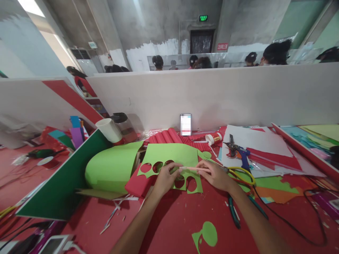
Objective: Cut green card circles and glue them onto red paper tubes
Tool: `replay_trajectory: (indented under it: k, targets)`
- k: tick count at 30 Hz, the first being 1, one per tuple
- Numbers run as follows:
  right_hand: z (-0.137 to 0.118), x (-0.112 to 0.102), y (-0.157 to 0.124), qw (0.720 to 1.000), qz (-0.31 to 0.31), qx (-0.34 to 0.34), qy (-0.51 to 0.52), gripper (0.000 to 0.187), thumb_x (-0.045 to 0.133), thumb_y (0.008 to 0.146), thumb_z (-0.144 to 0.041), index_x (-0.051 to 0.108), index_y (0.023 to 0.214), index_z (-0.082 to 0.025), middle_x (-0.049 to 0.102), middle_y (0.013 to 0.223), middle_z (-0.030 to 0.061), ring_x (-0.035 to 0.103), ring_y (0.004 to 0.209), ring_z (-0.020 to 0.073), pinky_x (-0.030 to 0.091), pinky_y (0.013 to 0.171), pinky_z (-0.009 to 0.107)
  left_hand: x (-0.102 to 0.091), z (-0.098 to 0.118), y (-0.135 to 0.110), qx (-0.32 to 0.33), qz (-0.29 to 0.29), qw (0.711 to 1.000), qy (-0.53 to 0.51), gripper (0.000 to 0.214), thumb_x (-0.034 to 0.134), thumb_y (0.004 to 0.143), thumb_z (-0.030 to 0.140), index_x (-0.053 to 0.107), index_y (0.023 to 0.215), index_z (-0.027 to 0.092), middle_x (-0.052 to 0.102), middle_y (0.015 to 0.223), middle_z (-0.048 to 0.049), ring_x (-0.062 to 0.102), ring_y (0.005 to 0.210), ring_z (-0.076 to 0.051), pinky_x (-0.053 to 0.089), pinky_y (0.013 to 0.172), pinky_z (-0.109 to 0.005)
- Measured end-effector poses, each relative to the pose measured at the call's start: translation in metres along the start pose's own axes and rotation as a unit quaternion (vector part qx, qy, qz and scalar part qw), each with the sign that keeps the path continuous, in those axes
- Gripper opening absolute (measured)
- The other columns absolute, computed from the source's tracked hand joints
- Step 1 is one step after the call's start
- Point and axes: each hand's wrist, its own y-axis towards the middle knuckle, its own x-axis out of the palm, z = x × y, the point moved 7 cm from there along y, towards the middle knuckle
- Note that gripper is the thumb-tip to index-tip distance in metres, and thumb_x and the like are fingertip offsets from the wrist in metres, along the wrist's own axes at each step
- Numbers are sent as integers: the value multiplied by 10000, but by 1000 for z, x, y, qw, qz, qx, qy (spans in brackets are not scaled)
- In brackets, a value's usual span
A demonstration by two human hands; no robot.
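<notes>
Both hands are raised over a light green paper sheet [172, 150] with several round holes cut near its lower edge. A thin, pale pinkish stick [192, 168] runs level between them. My left hand [168, 176] has thumb and finger closed at its left end, where the tip looks whitish. At the other end, my right hand [214, 174] pinches it with its fingertips. Just right of that hand lie yellow-handled scissors [241, 172], partly behind the wrist. A cut green paper circle [209, 234] rests on the red table beside a scrap.
A curved green paper piece [111, 167] and a dark green board [66, 187] stand at left. Pliers [233, 211] lie by my right forearm. A blue glue gun [243, 155] sits on papers at right. A phone [185, 124] leans against the white partition [159, 95].
</notes>
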Motion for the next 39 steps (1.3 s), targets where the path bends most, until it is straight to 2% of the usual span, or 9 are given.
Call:
replay_trajectory:
  k: [13,18,21,26,29,34,37,39]
  targets:
    - [-6,7,0,999,-28,-8,-14,159,535,992,-308,632,1104,-252,731,1047,58,692,955,232,543,852,348,0,9,-3,22,-4,998,50,255,698,813,396,765,929,180,755,879,-64,704,801,-223,557,697,-299]
    - [-9,13,-1,999,-32,0,-28,215,539,987,-340,639,1156,-252,743,1032,65,696,906,230,527,770,313,4,13,-4,34,-15,997,62,243,674,841,374,775,952,182,761,906,-63,698,833,-221,557,729,-304]
    - [-13,19,-1,998,-44,16,-36,243,561,983,-390,636,1171,-256,747,975,44,695,842,212,493,700,278,8,15,-6,42,-28,996,70,205,679,840,330,786,948,193,768,948,-66,700,895,-228,551,800,-315]
    - [-21,28,2,996,-31,12,-80,281,559,982,-503,658,981,-240,725,823,-5,628,695,163,378,598,243,19,21,-11,87,-69,988,103,192,665,864,270,798,992,218,771,1003,-70,695,974,-225,523,889,-316]
    - [-21,30,2,994,-22,11,-103,271,566,977,-484,643,919,-231,679,737,-26,566,615,139,322,551,237,21,23,-12,103,-77,985,111,204,650,889,297,796,1009,220,773,1009,-73,695,968,-225,522,892,-320]
    - [-21,25,0,992,-13,-3,-122,196,530,988,-398,624,926,-238,605,673,-33,540,581,146,323,539,245,12,26,-10,113,-42,985,120,224,616,914,349,786,967,214,761,960,-76,690,945,-235,525,885,-344]
    - [-20,18,0,993,1,-9,-119,233,490,1004,-399,642,1103,-253,629,678,-18,565,580,175,372,549,266,2,25,-7,114,-2,987,114,181,628,889,314,770,935,214,742,950,-73,683,938,-232,526,884,-345]
    - [-19,14,0,994,11,-23,-111,309,446,1024,-390,628,1244,-270,718,830,25,645,704,208,454,641,292,-4,23,-6,120,21,987,105,187,634,880,303,763,981,214,727,1003,-79,677,980,-234,518,908,-348]
